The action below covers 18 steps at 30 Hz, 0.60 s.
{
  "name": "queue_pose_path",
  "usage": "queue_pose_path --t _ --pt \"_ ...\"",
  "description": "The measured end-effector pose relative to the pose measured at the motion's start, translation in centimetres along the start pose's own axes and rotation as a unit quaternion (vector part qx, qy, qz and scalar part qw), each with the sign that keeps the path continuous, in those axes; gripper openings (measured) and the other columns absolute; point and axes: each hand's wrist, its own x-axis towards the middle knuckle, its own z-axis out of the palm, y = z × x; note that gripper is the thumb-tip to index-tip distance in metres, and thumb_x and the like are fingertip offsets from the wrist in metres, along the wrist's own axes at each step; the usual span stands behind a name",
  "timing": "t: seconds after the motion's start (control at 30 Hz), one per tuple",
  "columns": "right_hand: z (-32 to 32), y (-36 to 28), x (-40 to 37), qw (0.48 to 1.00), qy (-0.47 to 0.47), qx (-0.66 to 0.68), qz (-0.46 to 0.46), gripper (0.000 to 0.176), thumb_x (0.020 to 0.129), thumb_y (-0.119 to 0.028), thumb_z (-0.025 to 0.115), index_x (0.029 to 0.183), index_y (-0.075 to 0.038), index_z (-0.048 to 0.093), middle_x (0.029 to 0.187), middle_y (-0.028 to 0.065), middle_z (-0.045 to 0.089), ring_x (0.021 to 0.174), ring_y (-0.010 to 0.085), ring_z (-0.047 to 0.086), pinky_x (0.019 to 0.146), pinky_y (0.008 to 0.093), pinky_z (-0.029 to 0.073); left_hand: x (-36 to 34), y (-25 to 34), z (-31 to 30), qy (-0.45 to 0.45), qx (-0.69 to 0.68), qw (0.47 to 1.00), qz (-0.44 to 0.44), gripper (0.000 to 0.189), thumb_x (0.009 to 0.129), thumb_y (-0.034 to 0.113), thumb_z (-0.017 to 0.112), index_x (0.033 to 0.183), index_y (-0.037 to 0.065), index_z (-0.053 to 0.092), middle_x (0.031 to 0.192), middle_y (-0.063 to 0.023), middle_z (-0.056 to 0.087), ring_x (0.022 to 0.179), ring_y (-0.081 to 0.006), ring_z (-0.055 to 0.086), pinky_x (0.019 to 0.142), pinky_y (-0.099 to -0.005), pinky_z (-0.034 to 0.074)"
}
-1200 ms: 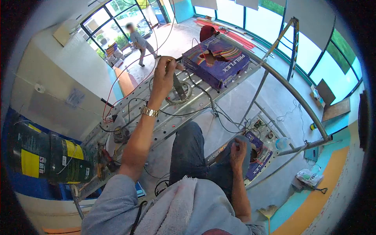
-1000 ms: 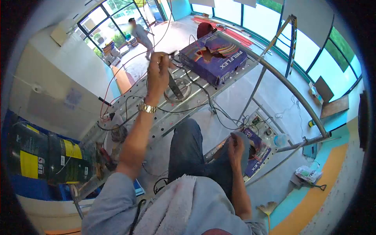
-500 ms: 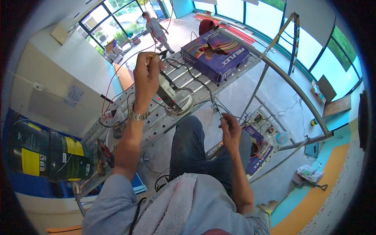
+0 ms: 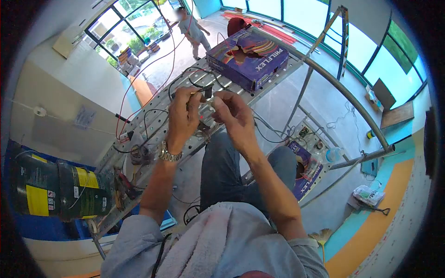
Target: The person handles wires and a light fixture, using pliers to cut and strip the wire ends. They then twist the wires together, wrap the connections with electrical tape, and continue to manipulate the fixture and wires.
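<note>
My left hand (image 4: 181, 116), with a metal watch on the wrist, is closed around a small light fixture (image 4: 204, 121) with black and red wires (image 4: 174, 85) running from it. My right hand (image 4: 233, 115) has come up beside it, and its fingers pinch the same fixture's wires. Both hands meet above the perforated metal scaffold plank (image 4: 153, 125). I sit on the scaffold with my knees in dark jeans below the hands.
A purple PHILFLEX wire box (image 4: 248, 53) lies on the plank beyond my hands. A green and yellow pail (image 4: 55, 187) stands at the plank's left end. A second purple box (image 4: 303, 173) sits on a lower plank. Scaffold rail (image 4: 343, 116) curves right. A person (image 4: 192, 28) walks on the floor below.
My right hand rose from my knee up to the fixture. My left hand drew the fixture down and closer to me. The person below walked to the right.
</note>
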Motion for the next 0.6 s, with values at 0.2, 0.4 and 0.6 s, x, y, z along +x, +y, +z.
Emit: queue_pose_path --t 0.2,0.4,0.6 --pt "1.4 1.4 1.2 0.999 -0.001 0.037 -0.034 0.022 0.105 -0.023 0.071 0.108 -0.002 0.066 0.094 0.0005 0.066 0.083 0.0071 0.059 0.073 0.026 0.049 -0.2 -0.3 0.1 -0.008 -0.027 0.999 -0.019 0.015 0.106 0.012 0.062 0.116 0.002 0.062 0.095 -0.0155 0.067 0.081 -0.0286 0.073 0.071 -0.039 0.056" --pt "1.7 0.6 0.8 0.998 -0.002 0.053 -0.043 0.02 0.105 -0.022 0.07 0.105 -0.003 0.063 0.09 -0.0015 0.062 0.08 0.0064 0.056 0.069 0.0265 0.046 0.0 0.2 -0.2 -0.02 -0.012 1.0 -0.018 0.015 0.107 0.014 0.061 0.116 0.002 0.063 0.094 -0.0147 0.068 0.081 -0.0262 0.073 0.072 -0.0383 0.055" --pt "0.7 2.0 1.8 0.997 -0.022 -0.02 -0.074 0.019 0.105 -0.02 0.07 0.101 -0.003 0.063 0.087 0.0001 0.06 0.078 0.007 0.053 0.067 0.0273 0.044 1.1 1.2 -0.5 -0.055 -0.072 0.992 -0.09 0.023 0.11 0.024 0.059 0.107 0.002 0.062 0.081 -0.0073 0.062 0.074 -0.0154 0.06 0.067 -0.0353 0.048"
